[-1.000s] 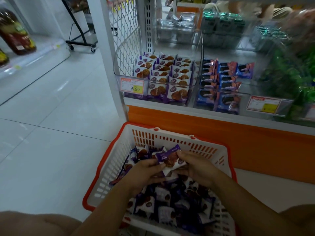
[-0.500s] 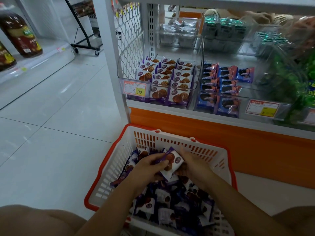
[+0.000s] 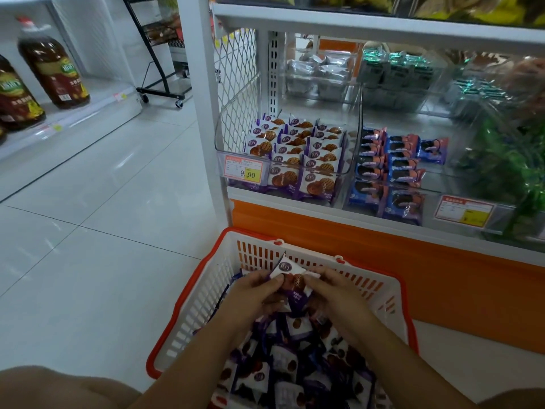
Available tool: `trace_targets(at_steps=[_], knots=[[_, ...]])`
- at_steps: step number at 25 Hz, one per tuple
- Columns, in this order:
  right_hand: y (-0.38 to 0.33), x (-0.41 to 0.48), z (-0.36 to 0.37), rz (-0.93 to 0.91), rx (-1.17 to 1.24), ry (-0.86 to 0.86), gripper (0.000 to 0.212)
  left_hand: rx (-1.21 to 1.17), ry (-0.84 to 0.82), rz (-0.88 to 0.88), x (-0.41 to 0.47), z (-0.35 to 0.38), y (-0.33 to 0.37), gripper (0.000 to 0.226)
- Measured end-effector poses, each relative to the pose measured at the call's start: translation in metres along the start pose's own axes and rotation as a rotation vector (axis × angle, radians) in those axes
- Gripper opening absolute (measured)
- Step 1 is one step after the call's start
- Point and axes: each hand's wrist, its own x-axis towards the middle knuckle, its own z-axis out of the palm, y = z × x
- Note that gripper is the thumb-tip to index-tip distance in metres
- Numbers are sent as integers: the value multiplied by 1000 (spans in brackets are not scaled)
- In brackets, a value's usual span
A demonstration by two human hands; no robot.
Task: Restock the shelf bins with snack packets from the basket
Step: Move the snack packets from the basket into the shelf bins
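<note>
While both hands hold it above the far end of the basket, a packet (image 3: 290, 278) stands tilted, one white corner pointing up. The left hand (image 3: 253, 293) pinches its left edge between thumb and fingers, and the right hand (image 3: 336, 293) pinches the right edge the same way. Below them the basket (image 3: 191, 308), white with a red rim, sits on the floor (image 3: 88, 231) and holds a loose heap (image 3: 283, 361) of the same purple-and-white kind. Just beyond it rises the shelf (image 3: 383, 28), with an orange base. Its left bin (image 3: 221, 137), clear-walled, carries rows of matching packets standing on edge, with a price tag (image 3: 244, 170) on its front. The next bin (image 3: 432, 187) to the right holds blue packets (image 3: 398, 166). Far left, brown bottles (image 3: 53, 66) stand on another shelf.
</note>
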Motion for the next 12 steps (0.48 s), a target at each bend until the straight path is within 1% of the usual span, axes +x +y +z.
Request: trace_targets(at_steps=[2, 4, 5, 7, 8, 9, 11, 12], knots=[[-12, -4, 10, -22, 23, -70, 36, 43, 5, 51, -6, 1, 18, 20], [-35, -11, 24, -99, -85, -39, 40, 103, 22, 139, -13, 3, 45, 17], [-53, -14, 31, -149, -152, -5, 36, 147, 36, 198, -15, 3, 63, 17], [-103, -15, 44, -257, -285, 53, 22, 298, 56, 364, -18, -4, 102, 25], [-131, -12, 48, -320, -345, 80, 18, 447, 64, 463, -17, -10, 121, 30], [-160, 0, 48, -383, -392, 109, 18, 655, 101, 556, -15, -18, 137, 36], [-213, 34, 50, -502, -447, 181, 28, 1136, 244, 746, 1, -37, 158, 51], [-234, 63, 51, -544, -468, 245, 35, 1308, 303, 800, 13, -46, 164, 58]])
